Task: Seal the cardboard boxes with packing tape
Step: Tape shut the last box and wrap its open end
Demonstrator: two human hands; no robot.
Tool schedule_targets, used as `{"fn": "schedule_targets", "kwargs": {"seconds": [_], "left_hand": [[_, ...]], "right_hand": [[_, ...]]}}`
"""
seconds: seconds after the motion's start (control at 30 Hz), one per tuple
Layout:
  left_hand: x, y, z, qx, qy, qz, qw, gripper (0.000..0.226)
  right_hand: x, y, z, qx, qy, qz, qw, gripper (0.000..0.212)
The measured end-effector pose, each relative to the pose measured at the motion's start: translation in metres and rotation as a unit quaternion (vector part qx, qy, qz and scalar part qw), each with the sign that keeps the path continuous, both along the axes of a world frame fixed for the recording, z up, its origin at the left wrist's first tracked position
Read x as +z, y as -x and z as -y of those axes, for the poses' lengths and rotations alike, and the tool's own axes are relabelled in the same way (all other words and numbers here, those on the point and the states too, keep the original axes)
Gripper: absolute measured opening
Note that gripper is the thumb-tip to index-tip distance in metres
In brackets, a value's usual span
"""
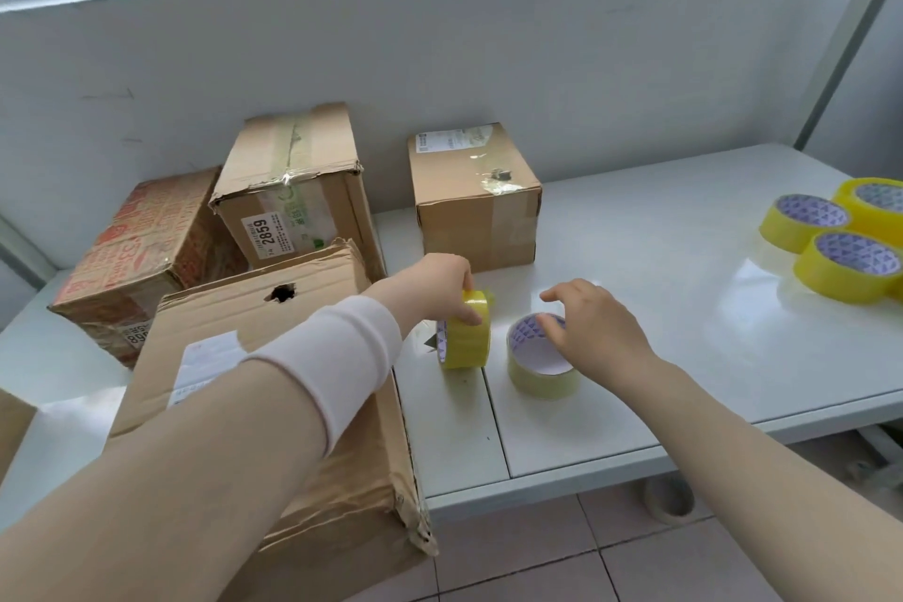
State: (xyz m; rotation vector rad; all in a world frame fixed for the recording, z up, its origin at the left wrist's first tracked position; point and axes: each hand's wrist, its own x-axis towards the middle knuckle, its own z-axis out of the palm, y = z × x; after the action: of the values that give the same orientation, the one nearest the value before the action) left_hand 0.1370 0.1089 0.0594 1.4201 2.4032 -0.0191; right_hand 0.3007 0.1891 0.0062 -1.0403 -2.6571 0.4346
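At the worktop's middle: two tape rolls sit just beside each other on the white worktop (659, 308), one at each of the hands.
Left hand: the left hand (437, 281) pinches the bright yellow roll (469, 337) from above, thumb on its near side, fingers over the top; this roll stands on its edge.
Right hand: the right hand (586, 328) reaches over the pale roll (540, 367), which lies flat at 3 o'clock of the yellow one; bent fingertips meet its far rim, thumb spread, and I cannot tell whether it grips.
Wristband: a white wristband (337, 357) wraps the left forearm.
Large box: at 8 o'clock, a creased large box (234, 308) with a hole in its top lies under the left forearm, its near corner past the worktop edge, above the tiled floor (537, 562).
Back boxes: from 9 to 12 o'clock, near the wall, stand a red-printed box (141, 249), a box labelled 2859 (293, 181) and a small box (474, 200), each closed with glossy tape on top.
Spare rolls: at 3 o'clock, well apart from the hands, three spare yellow rolls (806, 220) lie flat, touching one another.
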Motion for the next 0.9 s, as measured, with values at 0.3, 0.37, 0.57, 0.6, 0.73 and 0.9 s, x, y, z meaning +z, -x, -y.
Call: {"fn": "schedule_targets", "kwargs": {"seconds": [0.3,0.37,0.57,0.6,0.73,0.9], "left_hand": [[0.030,-0.014,0.020,-0.008,-0.162,0.086,0.983,0.025],[0.042,-0.020,0.035,-0.026,-0.221,0.165,0.961,0.033],[0.057,-0.043,0.080,-0.090,-0.310,0.284,0.903,0.039],[0.057,-0.045,0.085,-0.098,-0.320,0.287,0.897,0.039],[0.056,-0.050,0.101,-0.113,-0.344,0.269,0.892,0.042],[0.047,-0.055,0.118,-0.101,-0.387,0.235,0.886,0.048]], "right_hand": [[0.014,-0.004,-0.001,-0.031,0.134,-0.122,0.983,0.036],[0.026,-0.006,0.000,-0.045,0.192,-0.186,0.962,0.039],[0.062,-0.012,0.013,-0.024,0.383,-0.288,0.878,0.040],[0.066,-0.014,0.016,-0.012,0.388,-0.273,0.880,0.038],[0.073,-0.017,0.026,0.011,0.410,-0.266,0.872,0.027],[0.079,-0.018,0.038,-0.013,0.383,-0.358,0.851,0.020]]}}
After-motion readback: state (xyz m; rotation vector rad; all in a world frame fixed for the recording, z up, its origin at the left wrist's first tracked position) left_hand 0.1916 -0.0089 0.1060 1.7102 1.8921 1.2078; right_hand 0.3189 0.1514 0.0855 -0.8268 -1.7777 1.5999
